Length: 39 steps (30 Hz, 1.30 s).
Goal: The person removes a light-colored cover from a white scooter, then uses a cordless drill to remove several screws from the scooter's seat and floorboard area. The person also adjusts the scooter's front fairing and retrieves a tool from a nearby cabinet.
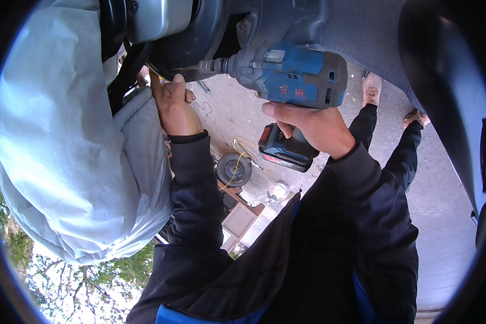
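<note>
In my right hand (321, 127) is a blue cordless impact driver (291, 75), its fingers wrapped round the handle above the black battery. The driver lies level, its chuck and thin bit pointing left at a dark plastic panel (186, 48). The bit's tip reaches the panel's lower edge. Just below that tip, my left hand (178, 110) is closed at the edge, thumb raised and the index finger partly hidden behind the panel.
A grey-white cloth cover (81, 135) bulges close on the left. Dark vehicle bodywork (356, 32) hangs overhead and to the right. On the concrete ground lie a wheel (234, 170) and a yellow hose (248, 148). Two feet (371, 89) stand at the right.
</note>
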{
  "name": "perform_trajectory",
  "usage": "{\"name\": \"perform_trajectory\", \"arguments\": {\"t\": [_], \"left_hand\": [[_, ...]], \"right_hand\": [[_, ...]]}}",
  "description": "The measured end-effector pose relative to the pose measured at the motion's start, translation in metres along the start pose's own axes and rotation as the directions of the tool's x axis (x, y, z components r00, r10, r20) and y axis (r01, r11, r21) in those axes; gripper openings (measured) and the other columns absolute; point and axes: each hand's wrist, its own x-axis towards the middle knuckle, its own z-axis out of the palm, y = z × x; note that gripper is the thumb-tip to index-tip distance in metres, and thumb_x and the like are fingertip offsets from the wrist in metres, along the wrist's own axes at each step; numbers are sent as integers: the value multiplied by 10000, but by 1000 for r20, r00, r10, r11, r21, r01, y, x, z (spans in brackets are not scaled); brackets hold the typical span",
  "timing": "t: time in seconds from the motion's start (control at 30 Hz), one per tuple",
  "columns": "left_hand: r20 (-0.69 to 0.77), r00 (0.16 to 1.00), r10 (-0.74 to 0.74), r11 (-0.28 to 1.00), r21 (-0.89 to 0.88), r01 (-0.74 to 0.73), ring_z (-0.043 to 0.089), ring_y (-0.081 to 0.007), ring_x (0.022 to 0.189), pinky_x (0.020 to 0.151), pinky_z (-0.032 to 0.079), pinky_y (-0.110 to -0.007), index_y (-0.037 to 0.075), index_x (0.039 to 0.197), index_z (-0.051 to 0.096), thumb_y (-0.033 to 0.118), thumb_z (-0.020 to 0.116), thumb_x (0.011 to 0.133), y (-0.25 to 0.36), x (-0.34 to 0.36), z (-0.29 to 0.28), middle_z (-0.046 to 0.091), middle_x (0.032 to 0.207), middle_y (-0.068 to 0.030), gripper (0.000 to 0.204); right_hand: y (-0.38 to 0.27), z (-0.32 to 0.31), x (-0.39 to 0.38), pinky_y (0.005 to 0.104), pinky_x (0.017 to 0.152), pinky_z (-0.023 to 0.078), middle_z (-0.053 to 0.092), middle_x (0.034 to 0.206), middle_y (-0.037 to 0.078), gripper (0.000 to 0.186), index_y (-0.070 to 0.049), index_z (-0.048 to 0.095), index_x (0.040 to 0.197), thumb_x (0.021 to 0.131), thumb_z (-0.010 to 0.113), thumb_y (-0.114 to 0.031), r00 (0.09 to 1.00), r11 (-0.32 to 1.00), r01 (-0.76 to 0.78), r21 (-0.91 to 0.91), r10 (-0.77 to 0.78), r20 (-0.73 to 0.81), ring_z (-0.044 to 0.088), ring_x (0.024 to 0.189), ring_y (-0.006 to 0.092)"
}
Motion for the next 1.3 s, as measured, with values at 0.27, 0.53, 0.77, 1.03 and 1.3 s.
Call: {"name": "perform_trajectory", "arguments": {"t": [0.27, 0.53, 0.77, 1.03, 1.3], "left_hand": [[22, 1000, -7, 1000, -3, 7, 445, -92, 683, 676, 408, -243, 11, 1643, 320, 36, 678, 966, -2, -1, -3, 500, 769, 12, 766], [-7, 999, -37, 991, 125, 37, 453, -74, 676, 671, 419, -227, 68, 1686, 217, 32, 612, 1000, 7, -10, 5, 521, 802, 27, 791], [-11, 1000, -7, 990, 141, 8, 468, -84, 674, 688, 418, -230, 8, 1667, 242, 50, 601, 1019, 8, -11, 5, 493, 730, 13, 743], [-5, 962, -275, 895, -366, 254, 409, -121, 661, 634, 371, -300, 27, 1315, 602, 237, 550, 1096, 7, -48, -6, 413, 741, 7, 308], [286, 823, -491, 563, -617, 550, 439, -153, 673, 607, 379, -302, 6, 1081, 698, 501, 517, 1091, 23, -22, 0, 516, 772, -20, 527]], "right_hand": [[2, 4, -3, 318, 746, 579, 747, 927, 64, 243, -34, 712, 1113, 925, 826, -138, 871, 793, 444, -417, -491, -8, 719, 806, 135], [-9, -1, -3, 315, 734, 585, 760, 929, 59, 267, -40, 719, 1130, 939, 817, -198, 912, 842, 377, -385, -411, -6, 726, 781, 145], [-17, 3, -13, 286, 649, 517, 694, 802, 21, 204, -56, 717, 1022, 926, 825, -201, 977, 971, 179, -156, -194, -86, 620, 671, 100], [-22, -2, -15, 316, 685, 575, 715, 914, 43, 285, -26, 700, 1126, 912, 814, -177, 998, 996, 43, -80, -46, -36, 686, 736, 129], [-27, -5, -46, 274, 588, 476, 683, 892, 47, 193, 18, 708, 1122, 936, 750, -13, 985, 990, 143, 20, -141, -97, 553, 624, 116]]}}
